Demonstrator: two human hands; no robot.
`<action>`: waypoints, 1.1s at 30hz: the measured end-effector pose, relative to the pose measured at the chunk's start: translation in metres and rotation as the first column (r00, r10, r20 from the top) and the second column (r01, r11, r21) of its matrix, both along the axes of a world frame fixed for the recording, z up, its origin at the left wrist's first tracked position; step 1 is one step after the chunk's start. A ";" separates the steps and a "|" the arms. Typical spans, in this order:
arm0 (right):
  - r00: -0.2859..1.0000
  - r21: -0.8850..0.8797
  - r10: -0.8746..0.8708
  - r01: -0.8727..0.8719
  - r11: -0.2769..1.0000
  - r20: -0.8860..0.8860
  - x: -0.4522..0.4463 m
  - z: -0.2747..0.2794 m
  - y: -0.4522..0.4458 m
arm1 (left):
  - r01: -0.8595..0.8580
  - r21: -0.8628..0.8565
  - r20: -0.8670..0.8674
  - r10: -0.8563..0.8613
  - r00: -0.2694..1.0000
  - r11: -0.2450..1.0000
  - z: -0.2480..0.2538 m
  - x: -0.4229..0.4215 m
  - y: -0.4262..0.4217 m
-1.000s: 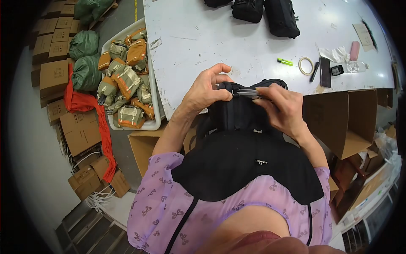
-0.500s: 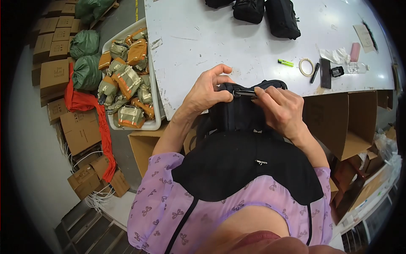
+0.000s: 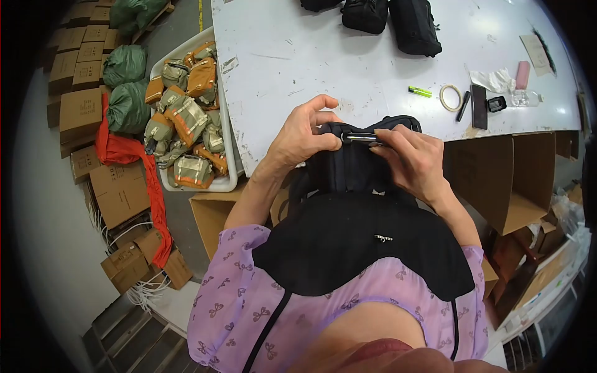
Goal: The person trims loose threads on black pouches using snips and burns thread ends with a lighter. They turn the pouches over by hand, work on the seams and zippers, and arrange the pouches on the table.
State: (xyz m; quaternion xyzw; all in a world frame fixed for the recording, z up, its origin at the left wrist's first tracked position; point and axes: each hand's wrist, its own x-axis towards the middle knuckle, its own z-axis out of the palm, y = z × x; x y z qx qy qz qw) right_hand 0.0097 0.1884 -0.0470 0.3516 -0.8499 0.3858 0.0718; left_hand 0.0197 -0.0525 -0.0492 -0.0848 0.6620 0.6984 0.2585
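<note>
A black bag point(image 3: 362, 168) rests against my front at the table's near edge. My left hand point(image 3: 306, 133) is closed on the bag's upper left edge, thumb and index finger pinching the black fabric. My right hand point(image 3: 415, 152) grips a slim, shiny metal tool point(image 3: 360, 136), which looks like thread snips or tweezers. Its tip points left and meets the fabric close to my left thumb. Whether the tool's tips are apart is too small to tell. My right fingers hide its back end.
On the white table point(image 3: 298, 68) lie black bags point(image 3: 415, 28), a green marker point(image 3: 420, 92), a tape roll point(image 3: 450, 98) and a plastic bottle point(image 3: 525, 99). A white bin point(image 3: 231, 155) of green-orange pouches stands left. An open carton point(image 3: 528, 180) sits below the table at right.
My right hand and the metal tool have shifted slightly, with the hand a little left and lower. My left hand keeps its pinch on the bag.
</note>
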 end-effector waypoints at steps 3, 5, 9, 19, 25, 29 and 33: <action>0.994 0.089 0.015 -0.006 0.996 -0.105 -0.001 0.003 0.000 | 0.010 0.004 0.008 -0.011 1.000 1.000 0.000 -0.001 0.001; 0.985 0.131 0.024 -0.001 0.991 -0.172 -0.001 0.004 -0.001 | 0.012 -0.009 0.006 -0.012 1.000 1.000 0.000 -0.001 0.001; 0.976 0.136 0.030 -0.001 0.991 -0.216 0.000 -0.001 -0.001 | -0.003 -0.004 0.013 0.003 1.000 1.000 0.001 -0.001 0.002; 0.622 -0.432 -0.064 0.610 0.665 0.780 -0.056 -0.074 0.025 | -0.022 -0.058 -0.058 0.019 0.998 0.998 -0.002 0.009 0.001; 0.603 0.295 -0.478 0.382 0.876 0.639 -0.065 -0.262 0.064 | -0.125 -0.016 -0.098 0.123 0.988 0.992 0.001 0.015 -0.002; 0.692 0.339 -0.514 0.389 0.857 0.507 -0.059 -0.311 0.066 | -0.229 -0.012 -0.185 0.223 0.957 0.973 0.014 0.012 -0.006; 0.802 0.446 -0.544 0.404 0.798 0.246 -0.077 -0.307 0.068 | -0.314 -0.063 -0.258 0.288 0.922 0.948 0.028 0.007 -0.008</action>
